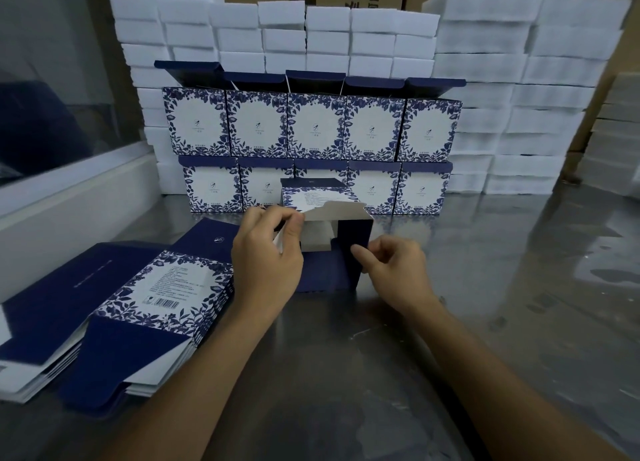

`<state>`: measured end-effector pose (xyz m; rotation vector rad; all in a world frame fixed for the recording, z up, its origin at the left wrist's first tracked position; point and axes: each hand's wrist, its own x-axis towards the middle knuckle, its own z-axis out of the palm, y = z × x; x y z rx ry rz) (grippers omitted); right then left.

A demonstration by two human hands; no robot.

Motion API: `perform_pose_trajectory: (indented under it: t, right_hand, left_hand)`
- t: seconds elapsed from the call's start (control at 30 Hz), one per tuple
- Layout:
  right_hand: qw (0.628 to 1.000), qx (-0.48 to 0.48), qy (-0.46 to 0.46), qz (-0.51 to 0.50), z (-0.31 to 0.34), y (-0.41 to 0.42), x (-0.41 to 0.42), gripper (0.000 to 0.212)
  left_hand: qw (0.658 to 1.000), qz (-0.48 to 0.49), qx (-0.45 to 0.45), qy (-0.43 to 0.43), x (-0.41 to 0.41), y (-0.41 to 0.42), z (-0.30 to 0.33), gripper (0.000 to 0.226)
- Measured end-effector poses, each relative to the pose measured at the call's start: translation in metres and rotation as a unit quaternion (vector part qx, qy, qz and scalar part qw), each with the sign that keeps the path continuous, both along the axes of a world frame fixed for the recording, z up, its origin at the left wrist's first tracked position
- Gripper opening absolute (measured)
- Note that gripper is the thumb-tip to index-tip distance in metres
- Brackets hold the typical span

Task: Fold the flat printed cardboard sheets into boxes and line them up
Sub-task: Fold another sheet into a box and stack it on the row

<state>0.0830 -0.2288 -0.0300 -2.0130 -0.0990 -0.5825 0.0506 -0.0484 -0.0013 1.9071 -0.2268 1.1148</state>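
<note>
My left hand (266, 256) pinches a white flap of the half-folded box (332, 239), right hand (391, 266) grips its navy side panel w/ thumb. Box sits on the steel table (485, 287), flat sheets (138, 308) stacked left, finished boxes (311, 149) lined up 2 rows high behind, foam blocks (519, 80) at back

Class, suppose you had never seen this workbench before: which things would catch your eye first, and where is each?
Probably the two-tier wall of finished blue-and-white floral boxes at the back centre, against stacked white foam blocks. Next, mid-table, the left hand and right hand folding a half-formed box, with flat printed sheets piled at left.
</note>
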Motion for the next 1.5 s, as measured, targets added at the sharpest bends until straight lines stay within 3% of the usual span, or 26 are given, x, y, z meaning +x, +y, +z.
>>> perform_pose_trajectory:
  t: [0.17, 0.3, 0.4, 0.53, 0.6, 0.73, 0.77, 0.87, 0.93, 1.07, 1.27, 1.5]
  right_hand:
    - [1.000, -0.006, 0.022, 0.010, -0.003, 0.000, 0.001, 0.027]
    - [0.993, -0.084, 0.074, 0.043, -0.007, 0.001, 0.000, 0.030]
    - [0.991, -0.075, 0.076, 0.077, -0.007, -0.004, -0.001, 0.054]
    - [0.992, -0.089, 0.010, 0.092, -0.009, 0.003, -0.006, 0.084]
    - [0.992, -0.007, -0.034, 0.119, -0.006, 0.009, -0.009, 0.078]
    - [0.990, 0.056, -0.109, 0.067, 0.012, 0.016, -0.012, 0.010]
    - [0.988, 0.065, -0.130, 0.046, 0.017, 0.016, -0.013, 0.005]
    - [0.984, 0.079, -0.160, -0.005, 0.026, 0.010, -0.016, 0.029]
    - [0.984, 0.102, -0.148, -0.020, 0.028, 0.008, -0.017, 0.034]
    - [0.980, 0.143, -0.136, -0.025, 0.029, 0.010, -0.017, 0.037]
    - [0.983, 0.097, -0.155, -0.004, 0.029, 0.015, -0.019, 0.036]
    - [0.984, 0.091, -0.155, -0.006, 0.027, 0.016, -0.019, 0.034]
  left_hand:
    - [1.000, 0.002, -0.004, 0.006, 0.002, 0.001, 0.000, 0.022]
    - [1.000, 0.008, -0.013, 0.007, 0.004, 0.005, -0.002, 0.016]
    - [1.000, 0.010, -0.015, 0.003, 0.005, 0.005, -0.001, 0.018]
    - [1.000, 0.003, -0.016, 0.011, 0.006, 0.005, -0.002, 0.016]
    - [1.000, -0.004, -0.010, 0.012, 0.005, 0.005, -0.002, 0.015]
    - [0.998, -0.059, -0.011, 0.022, 0.004, 0.004, -0.002, 0.018]
    - [0.995, -0.094, -0.025, 0.026, 0.002, 0.004, -0.002, 0.019]
    - [0.973, -0.199, -0.105, 0.054, 0.002, 0.001, -0.002, 0.049]
    - [0.964, -0.210, -0.140, 0.081, 0.004, -0.001, -0.004, 0.051]
    - [0.984, -0.143, -0.043, 0.097, 0.009, -0.002, -0.011, 0.025]
    - [0.993, -0.048, 0.091, 0.055, 0.011, 0.007, -0.017, 0.036]
    - [0.991, -0.030, 0.120, 0.061, 0.012, 0.013, -0.017, 0.035]
